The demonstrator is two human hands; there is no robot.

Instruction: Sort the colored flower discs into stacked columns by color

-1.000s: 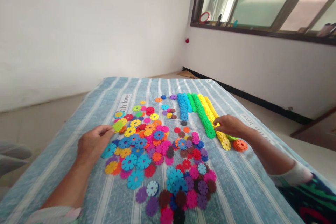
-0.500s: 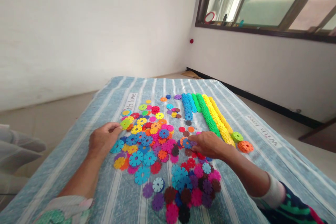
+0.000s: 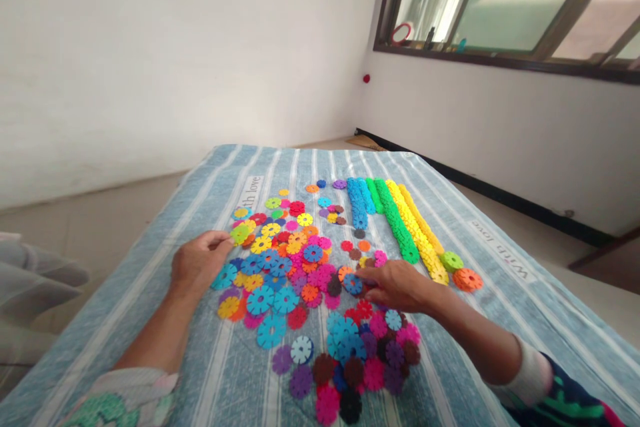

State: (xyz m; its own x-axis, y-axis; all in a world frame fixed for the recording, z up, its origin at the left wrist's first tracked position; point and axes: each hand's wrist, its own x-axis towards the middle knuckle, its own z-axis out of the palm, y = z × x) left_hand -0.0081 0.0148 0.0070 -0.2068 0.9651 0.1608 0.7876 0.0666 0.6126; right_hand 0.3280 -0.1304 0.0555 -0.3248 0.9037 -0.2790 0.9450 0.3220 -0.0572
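Note:
On the left of the pile, my left hand [image 3: 200,261] pinches a lime-green notched plastic disc [image 3: 241,235] between thumb and fingertips. My right hand [image 3: 395,285] reaches in from the right, index finger stretched out and thumb apart from it. Its fingertip is at the edge of a blue disc [image 3: 353,283], beside an orange disc [image 3: 345,273]; whether it touches them I cannot tell. Loose discs in many colours, such as this magenta disc [image 3: 320,275], spread between both hands. Nearer to me lies another cluster with a brown disc [image 3: 355,371].
Linked rows of discs lie at the right: a blue row [image 3: 358,203], a green row [image 3: 397,221] and a yellow row [image 3: 415,230]. An orange disc stack [image 3: 468,279] sits by their near end. A striped cloth [image 3: 170,240] covers the table; a window [image 3: 520,7] is beyond.
My right hand has shifted slightly right and down, its fingers opening away from the blue disc, which has moved a little. My left hand stays on the lime-green disc.

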